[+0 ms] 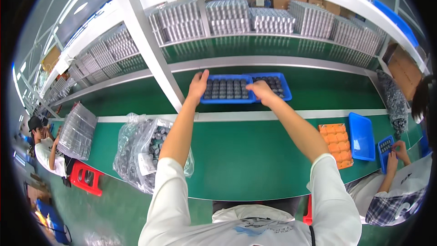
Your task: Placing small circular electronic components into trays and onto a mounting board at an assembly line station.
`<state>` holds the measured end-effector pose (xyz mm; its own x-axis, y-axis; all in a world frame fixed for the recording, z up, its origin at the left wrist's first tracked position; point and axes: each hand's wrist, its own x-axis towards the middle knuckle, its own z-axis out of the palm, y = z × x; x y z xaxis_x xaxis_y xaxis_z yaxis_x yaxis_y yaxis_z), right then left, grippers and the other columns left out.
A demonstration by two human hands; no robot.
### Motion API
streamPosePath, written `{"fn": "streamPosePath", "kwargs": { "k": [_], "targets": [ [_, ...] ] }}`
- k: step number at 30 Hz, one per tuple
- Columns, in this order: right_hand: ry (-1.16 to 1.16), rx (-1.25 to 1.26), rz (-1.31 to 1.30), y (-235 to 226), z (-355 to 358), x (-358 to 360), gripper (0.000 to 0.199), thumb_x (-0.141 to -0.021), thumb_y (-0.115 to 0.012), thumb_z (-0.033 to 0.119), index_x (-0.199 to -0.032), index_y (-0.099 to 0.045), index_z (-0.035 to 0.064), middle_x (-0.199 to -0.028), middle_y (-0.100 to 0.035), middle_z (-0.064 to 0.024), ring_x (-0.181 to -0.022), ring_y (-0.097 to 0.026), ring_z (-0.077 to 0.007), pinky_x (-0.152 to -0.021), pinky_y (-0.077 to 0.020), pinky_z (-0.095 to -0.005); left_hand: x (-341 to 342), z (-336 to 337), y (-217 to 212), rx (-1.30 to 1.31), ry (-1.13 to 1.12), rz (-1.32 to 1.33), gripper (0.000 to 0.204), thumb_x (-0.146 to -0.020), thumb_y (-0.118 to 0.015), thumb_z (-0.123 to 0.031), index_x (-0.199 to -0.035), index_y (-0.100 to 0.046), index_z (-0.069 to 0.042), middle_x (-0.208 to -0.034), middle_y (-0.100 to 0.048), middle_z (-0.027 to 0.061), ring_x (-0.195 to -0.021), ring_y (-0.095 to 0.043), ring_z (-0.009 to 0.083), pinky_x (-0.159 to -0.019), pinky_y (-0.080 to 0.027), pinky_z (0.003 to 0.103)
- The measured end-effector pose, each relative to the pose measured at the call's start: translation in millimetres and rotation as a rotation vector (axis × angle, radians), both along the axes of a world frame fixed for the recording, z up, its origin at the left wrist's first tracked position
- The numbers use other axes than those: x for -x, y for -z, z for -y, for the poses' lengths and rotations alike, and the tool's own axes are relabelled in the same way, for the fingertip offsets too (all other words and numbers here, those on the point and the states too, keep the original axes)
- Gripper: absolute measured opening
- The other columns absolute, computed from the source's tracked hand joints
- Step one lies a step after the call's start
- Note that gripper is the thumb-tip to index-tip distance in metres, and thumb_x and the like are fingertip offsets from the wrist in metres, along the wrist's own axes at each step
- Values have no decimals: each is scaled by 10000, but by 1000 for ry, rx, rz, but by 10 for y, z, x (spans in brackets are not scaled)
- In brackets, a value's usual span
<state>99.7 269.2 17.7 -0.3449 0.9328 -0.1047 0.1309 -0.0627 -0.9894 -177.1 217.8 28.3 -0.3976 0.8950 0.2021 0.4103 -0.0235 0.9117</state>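
My left hand (198,84) grips the left end of a blue tray (229,102), its thumb along the rim. At the opposite end, my right hand (262,91) closes over the tray's right rim. Small dark parts (226,89) fill the tray in neat rows. A second blue tray (287,92), also holding dark parts, sits directly to the right, and the first tray's end appears to overlap it. Both are at the green strip beyond the white rail, in front of the shelf. My right hand partly covers the second tray's near left side.
A clear plastic bag of dark parts (152,155) lies left on the green table (246,155). To the right are an orange molded tray (336,143) and a blue bin (362,136). A white post (145,41) stands left of my hands. Co-workers sit at both sides.
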Motion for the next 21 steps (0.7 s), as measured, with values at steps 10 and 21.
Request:
{"fn": "streamPosePath", "kwargs": {
  "k": [10,21],
  "targets": [
    [-45,69,87,77,-406,554,314,-892,-710,282,-862,-666,-27,-814,-629,-85,-705,-585,-178,-585,-448,-366,266,-334,15,152,-197,-246,863,-878,-541,-709,-1422,-527,-39,-1396,-547,285,-1346,-489,418,-1125,-383,423],
    [-216,195,69,-27,-205,1138,758,-916,-663,452,-1376,-466,-117,-1420,-501,-244,-1272,-514,-397,-987,-441,-511,474,-601,94,431,-605,-267,870,-891,-338,-802,-1402,-539,-128,-1376,-587,191,-1302,-491,418,-1068,-319,521]
  ]
}}
